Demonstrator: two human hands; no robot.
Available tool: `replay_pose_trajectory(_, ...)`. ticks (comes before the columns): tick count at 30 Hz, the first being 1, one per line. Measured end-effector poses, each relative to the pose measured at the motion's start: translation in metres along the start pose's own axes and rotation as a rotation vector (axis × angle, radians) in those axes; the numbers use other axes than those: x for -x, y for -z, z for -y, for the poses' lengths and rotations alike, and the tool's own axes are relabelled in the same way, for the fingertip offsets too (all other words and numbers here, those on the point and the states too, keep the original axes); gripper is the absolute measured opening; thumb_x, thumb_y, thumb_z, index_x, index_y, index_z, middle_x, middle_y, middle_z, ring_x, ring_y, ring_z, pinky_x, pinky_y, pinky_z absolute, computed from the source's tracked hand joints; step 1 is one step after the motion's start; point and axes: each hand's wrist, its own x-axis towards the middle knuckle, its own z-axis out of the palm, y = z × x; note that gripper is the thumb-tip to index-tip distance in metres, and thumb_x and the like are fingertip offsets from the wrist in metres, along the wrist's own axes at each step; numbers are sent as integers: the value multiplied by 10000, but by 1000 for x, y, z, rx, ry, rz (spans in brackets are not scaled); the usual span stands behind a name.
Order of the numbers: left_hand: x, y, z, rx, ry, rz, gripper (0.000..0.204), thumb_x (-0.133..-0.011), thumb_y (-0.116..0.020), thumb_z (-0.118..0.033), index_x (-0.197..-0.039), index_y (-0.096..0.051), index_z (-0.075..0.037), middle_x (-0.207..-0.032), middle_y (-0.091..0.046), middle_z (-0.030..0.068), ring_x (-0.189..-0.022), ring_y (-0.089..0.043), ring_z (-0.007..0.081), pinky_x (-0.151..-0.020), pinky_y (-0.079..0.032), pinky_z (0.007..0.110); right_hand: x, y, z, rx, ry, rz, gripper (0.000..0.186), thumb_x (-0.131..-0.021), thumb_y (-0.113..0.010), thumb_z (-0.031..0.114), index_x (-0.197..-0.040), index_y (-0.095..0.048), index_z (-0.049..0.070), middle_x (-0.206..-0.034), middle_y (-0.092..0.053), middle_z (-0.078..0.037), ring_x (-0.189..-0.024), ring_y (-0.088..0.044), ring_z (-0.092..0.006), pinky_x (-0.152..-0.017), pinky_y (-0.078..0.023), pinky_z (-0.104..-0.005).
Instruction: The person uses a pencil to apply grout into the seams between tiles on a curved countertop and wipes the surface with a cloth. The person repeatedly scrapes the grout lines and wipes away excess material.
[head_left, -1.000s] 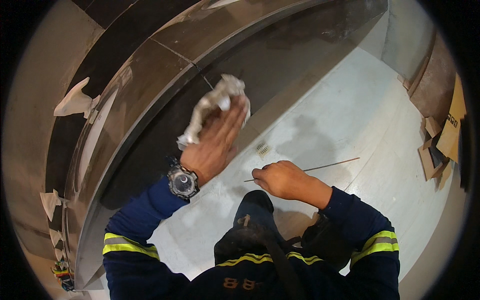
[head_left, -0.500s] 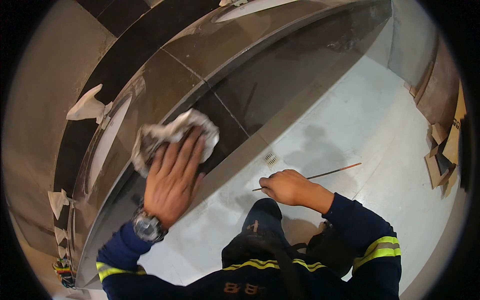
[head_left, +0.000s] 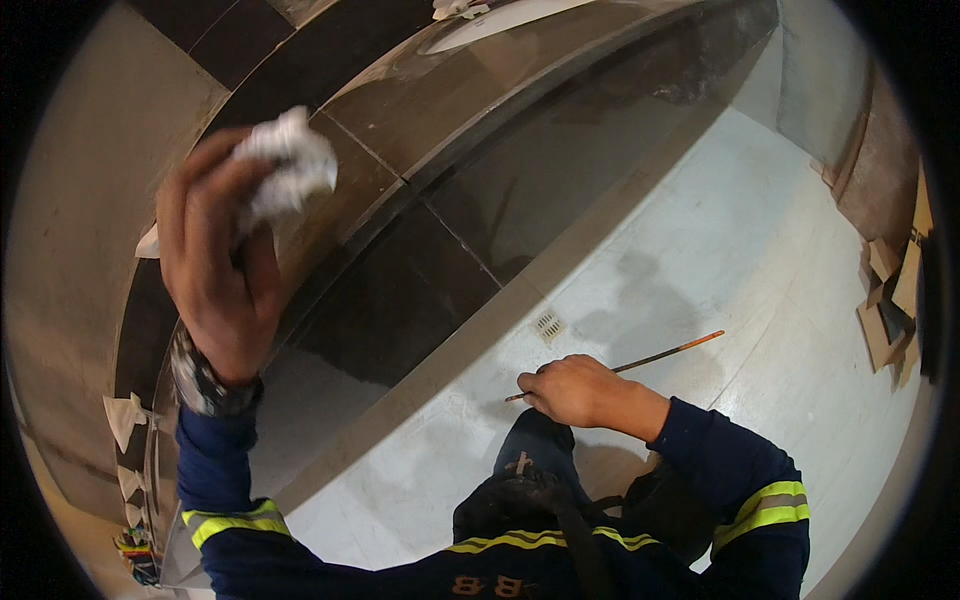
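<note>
A crumpled white rag (head_left: pixel 292 165) is bunched in my left hand (head_left: pixel 215 250), its fingers curled round it. That hand is raised in front of the counter (head_left: pixel 400 125), near the upper left. Below the counter's edge, the dark tiled front (head_left: pixel 400 285) has a pale grout line and a darker, damp-looking patch. My right hand (head_left: pixel 575 390) is closed round a thin rod (head_left: pixel 668 353), dark with an orange-brown far end. It rests over my bent knee, and the rod points away to the right. A watch sits on my left wrist.
A white floor drain (head_left: pixel 549 326) is set in the pale floor (head_left: pixel 640 300). Torn cardboard pieces (head_left: pixel 885 310) lie at the right. Oval basins (head_left: pixel 500 25) are set in the counter, with white-wrapped fittings (head_left: pixel 125 418) along its back. Coloured wires (head_left: pixel 137 555) are at lower left.
My left hand has lifted off the tiled front and moved up and left, the rag now bunched rather than spread under the palm. The right hand with the rod has barely shifted.
</note>
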Motion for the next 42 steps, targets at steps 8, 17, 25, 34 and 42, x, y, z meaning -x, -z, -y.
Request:
replay_pose_trajectory(8,-15,-31,-17,5,-165,649,446,-870,-750,-166,-1308,-675,-128,-1568,-449,201,-1372,-522,417,-1138,-443,506,1,-1,-1,-33,49,-80,233,-978,-576,252,-974,-652,32,-822,-702,-215,-827,-691,-434,-768,-542,-543)
replay_pose_trajectory(17,2,0,30,590,419,497,223,-918,-571,-66,-1098,-695,-16,-1102,-690,150,-1074,-663,273,-967,-484,369,28,77,6,-78,23,-635,131,-1015,-560,163,-1007,-598,38,-841,-684,-201,-777,-675,-410,-693,-524,-518)
replay_pose_trajectory(25,-2,-39,49,407,351,505,465,-997,-629,-346,-1281,-570,18,-1258,-621,171,-1208,-573,264,-1053,-425,394,-45,148,66,44,235,-1047,114,-1015,-604,161,-999,-570,53,-807,-654,-172,-725,-666,-389,-601,-515,-443)
replay_pose_trajectory(34,-2,-36,45,266,220,515,509,-984,-592,-386,-1288,-547,20,-1212,-598,233,-1151,-595,393,-990,-459,451,-68,130,71,155,178,-1093,124,-992,-625,112,-952,-518,63,-772,-617,-151,-702,-645,-371,-586,-502,-431)
replay_pose_trajectory(42,3,-36,46,273,203,488,493,-990,-581,-393,-1283,-563,3,-1205,-601,212,-1122,-614,376,-968,-473,452,-50,127,83,301,-83,-988,119,-977,-622,97,-962,-507,69,-753,-607,-148,-718,-638,-392,-581,-488,-457)
